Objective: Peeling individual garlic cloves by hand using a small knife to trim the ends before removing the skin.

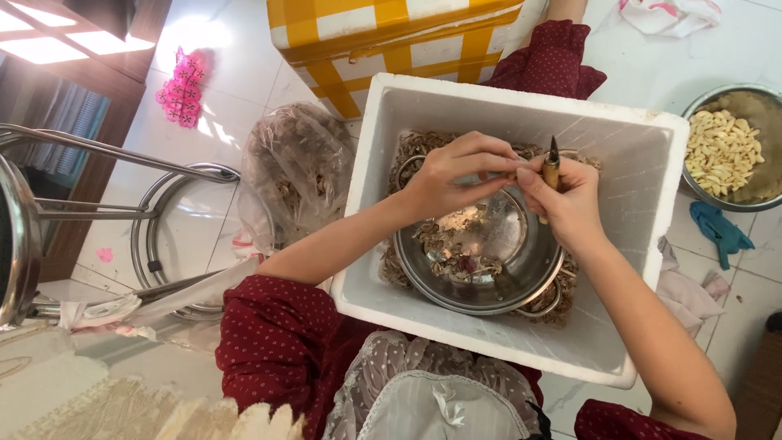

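My left hand [456, 173] and my right hand [568, 204] meet over a steel bowl [521, 261] that holds brown shell scraps. My right hand grips a small knife [552, 167] with a yellow-brown handle, blade pointing up. The left fingers pinch a small piece against the right thumb; the piece itself is hidden by the fingers. The bowl sits inside a white foam box [643, 155] whose bottom is covered with more brown scraps.
A steel bowl of pale peeled pieces [725, 151] stands on the floor at the right, a blue cloth [718, 231] beside it. A clear plastic bag of scraps [297, 167] lies left of the box, a yellow checked box [383, 37] behind it. Metal stool legs [122, 155] stand at the left.
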